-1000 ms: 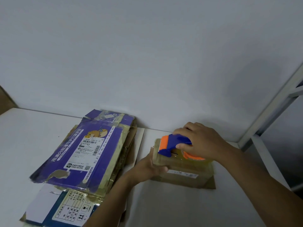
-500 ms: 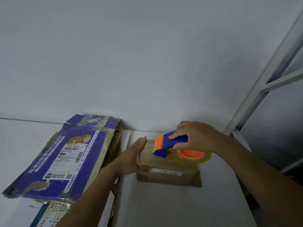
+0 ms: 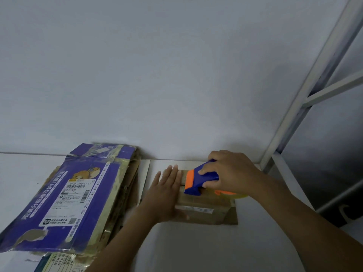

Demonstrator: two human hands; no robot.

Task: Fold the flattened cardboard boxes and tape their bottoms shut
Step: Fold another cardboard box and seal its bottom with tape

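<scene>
Both forearms enter from the bottom edge, cut off there. At the lower left corner a flattened box printed with a ruled table is mostly out of frame and overlapped by the stack above it. That stack is flattened cardboard, several brown layers with frayed edges. On top lies a purple flattened box with a glossy print, a white shipping label, yellowed tape strips and a torn patch at its near corner. The stack's lower layers cannot be counted.

On the smooth white worktop, right of the stack, stands the small brown box. It is rectangular and dull, with a pale label on its near side and a loose flap lying flat at its right foot. The left grip, a bare hand blurred by motion, has its fingers straight and together and lies flat against the box's left end, hiding that end. The right grip is curled around the blue plastic handle of the tape dispenser. The dispenser's orange front edge rests on the box top. The hand covers most of the handle. Only a sliver of the tape roll, orange core and yellowish rim, shows beneath the wrist.

Behind is a plain matte wall. At the right a pale metal frame runs out of the top edge, and the space behind it is dark and unreadable.
</scene>
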